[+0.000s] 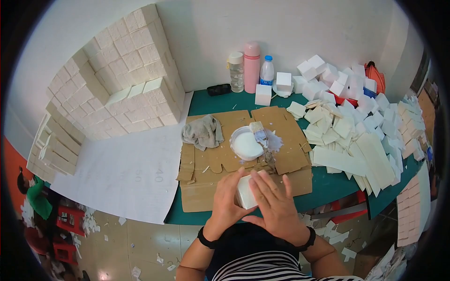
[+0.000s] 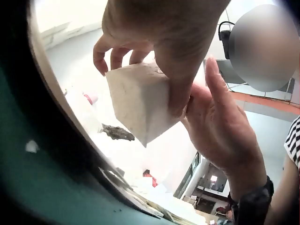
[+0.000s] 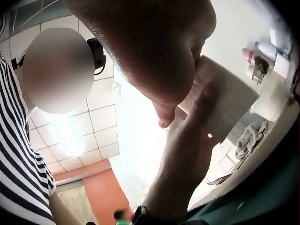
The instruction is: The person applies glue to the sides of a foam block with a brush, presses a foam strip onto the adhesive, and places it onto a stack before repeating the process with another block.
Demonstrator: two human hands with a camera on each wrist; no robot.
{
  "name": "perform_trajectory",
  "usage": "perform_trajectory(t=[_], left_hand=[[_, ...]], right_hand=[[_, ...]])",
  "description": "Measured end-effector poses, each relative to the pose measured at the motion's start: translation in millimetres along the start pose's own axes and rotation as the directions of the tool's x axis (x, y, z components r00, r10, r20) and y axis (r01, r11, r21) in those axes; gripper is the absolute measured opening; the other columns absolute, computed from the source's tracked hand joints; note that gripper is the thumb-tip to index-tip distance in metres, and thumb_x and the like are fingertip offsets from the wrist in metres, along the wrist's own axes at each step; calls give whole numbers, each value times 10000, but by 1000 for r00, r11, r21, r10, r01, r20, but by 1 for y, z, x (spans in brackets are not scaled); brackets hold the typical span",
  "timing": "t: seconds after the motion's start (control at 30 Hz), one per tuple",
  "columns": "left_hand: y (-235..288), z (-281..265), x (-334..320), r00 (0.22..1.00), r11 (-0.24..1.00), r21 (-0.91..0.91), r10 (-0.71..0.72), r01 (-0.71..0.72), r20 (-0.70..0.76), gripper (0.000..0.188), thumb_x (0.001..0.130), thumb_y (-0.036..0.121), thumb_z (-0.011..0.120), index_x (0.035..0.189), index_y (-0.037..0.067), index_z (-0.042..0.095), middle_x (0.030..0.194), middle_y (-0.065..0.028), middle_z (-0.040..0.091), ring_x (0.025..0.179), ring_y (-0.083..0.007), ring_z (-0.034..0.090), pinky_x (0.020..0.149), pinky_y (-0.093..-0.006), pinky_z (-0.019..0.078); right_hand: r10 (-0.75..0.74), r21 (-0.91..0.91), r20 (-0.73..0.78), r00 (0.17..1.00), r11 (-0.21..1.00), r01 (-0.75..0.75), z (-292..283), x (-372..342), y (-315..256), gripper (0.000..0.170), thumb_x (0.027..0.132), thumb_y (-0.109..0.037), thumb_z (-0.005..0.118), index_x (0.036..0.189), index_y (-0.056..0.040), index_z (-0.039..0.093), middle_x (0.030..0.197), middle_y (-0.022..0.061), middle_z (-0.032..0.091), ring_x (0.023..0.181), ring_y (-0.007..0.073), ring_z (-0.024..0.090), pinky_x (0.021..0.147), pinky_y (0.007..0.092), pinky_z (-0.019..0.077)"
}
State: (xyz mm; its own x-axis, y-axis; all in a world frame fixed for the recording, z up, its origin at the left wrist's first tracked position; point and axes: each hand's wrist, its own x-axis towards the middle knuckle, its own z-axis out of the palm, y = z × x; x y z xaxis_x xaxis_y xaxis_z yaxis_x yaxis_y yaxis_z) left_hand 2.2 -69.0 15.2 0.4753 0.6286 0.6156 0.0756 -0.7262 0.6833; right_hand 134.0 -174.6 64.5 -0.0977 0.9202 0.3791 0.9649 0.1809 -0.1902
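Left hand (image 1: pixel 225 200) grips a white, box-shaped block (image 1: pixel 245 192) between thumb and fingers above the near side of the green bench (image 1: pixel 192 218); the right hand (image 1: pixel 280 211) lays straight fingers against it. Likely light, stiff and easily dented, it suits a gentle hold on its flat faces.

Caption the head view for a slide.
Left hand grips a white block; right hand touches it, near a white bowl.

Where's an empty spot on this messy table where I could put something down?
The big white sheet is bare between the stacked blocks and the cardboard. There's also a smaller free patch on the cardboard's near-left corner, between the sheet and the left hand. The right side is crowded with heaped white blocks and flat pieces.
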Motion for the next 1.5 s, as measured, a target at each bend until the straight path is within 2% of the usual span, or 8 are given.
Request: perform_trajectory(t=[0.3, 0.77, 0.9, 0.97, 1.07, 1.17, 1.3, 1.5], left_hand=[[-3, 1, 2, 996, 993, 78, 86, -89, 38, 848, 594, 73, 816, 1361, 42, 456, 1174, -158, 605, 1051, -365, 562, 922, -444, 431], [0, -2, 3, 980, 976, -94, -190, 196, 62, 929, 658, 179, 850, 1428, 31, 351, 1279, -174, 543, 1185, -295, 525, 1014, -393, 408], [-5, -47, 7, 969, 958, -141, -245, 248, 41, 977, 673, 205, 858, 1456, 34, 300, 1350, -150, 477, 1253, -241, 472, 1057, -378, 370], [-7, -65, 8, 959, 940, -193, -277, 282, 56, 987, 676, 215, 859, 1461, 35, 288, 1372, -140, 452, 1271, -231, 452, 1069, -375, 356], [-16, -129, 20, 955, 951, -124, -292, 283, -60, 977, 676, 191, 852, 1457, 25, 289, 1396, -133, 425, 1283, -233, 434, 1069, -379, 358], [-56, -199, 46, 958, 978, 143, -113, 154, -265, 949, 666, 146, 841, 1448, 39, 315, 1371, -133, 461, 1213, -242, 484, 1024, -374, 405], [-118, -286, 101, 905, 905, 325, -129, 275, -406, 915, 681, 153, 835, 1451, 121, 342, 1278, -113, 527, 1160, -217, 521, 980, -366, 435], [-189, -340, 169, 816, 945, 165, -148, 284, -559, 875, 688, 103, 827, 1426, 103, 357, 1208, -127, 563, 1043, -219, 574, 885, -361, 494]], right_hand=[[-59, 8, 36, 998, 998, 59, 10, 2, -2, 760, 857, -501, 594, 1410, -15, 406, 1481, 130, 386, 1387, 239, 352, 1131, 543, 86], [-97, 35, 2, 995, 995, 97, -5, -8, 12, 740, 851, -479, 619, 1390, -13, 422, 1476, 140, 390, 1387, 297, 342, 1127, 560, 95], [22, 295, -379, 925, 951, 98, -9, -11, 15, 422, 908, -262, 606, 1238, -4, 559, 1274, 189, 548, 1206, 384, 500, 1025, 518, 339], [114, 278, -387, 915, 960, -2, -13, -20, 29, 393, 880, -241, 609, 1160, 31, 561, 1251, 221, 544, 1145, 402, 527, 971, 489, 412], [275, 352, -434, 858, 928, -119, -5, -28, 43, 205, 888, -131, 586, 1011, 32, 591, 1095, 203, 588, 989, 372, 563, 875, 470, 449], [290, 407, -442, 849, 908, -98, 20, -56, 63, 162, 946, -152, 605, 1046, -46, 677, 1121, 163, 635, 906, 313, 611, 764, 379, 507], [197, 281, -538, 820, 959, -45, 35, -67, 66, 156, 947, -144, 601, 1016, -20, 667, 1057, 158, 643, 891, 326, 609, 788, 410, 507], [238, 249, -564, 791, 962, -112, 46, -72, 69, 156, 945, -135, 601, 993, 0, 661, 1037, 168, 638, 895, 332, 603, 797, 429, 503]])
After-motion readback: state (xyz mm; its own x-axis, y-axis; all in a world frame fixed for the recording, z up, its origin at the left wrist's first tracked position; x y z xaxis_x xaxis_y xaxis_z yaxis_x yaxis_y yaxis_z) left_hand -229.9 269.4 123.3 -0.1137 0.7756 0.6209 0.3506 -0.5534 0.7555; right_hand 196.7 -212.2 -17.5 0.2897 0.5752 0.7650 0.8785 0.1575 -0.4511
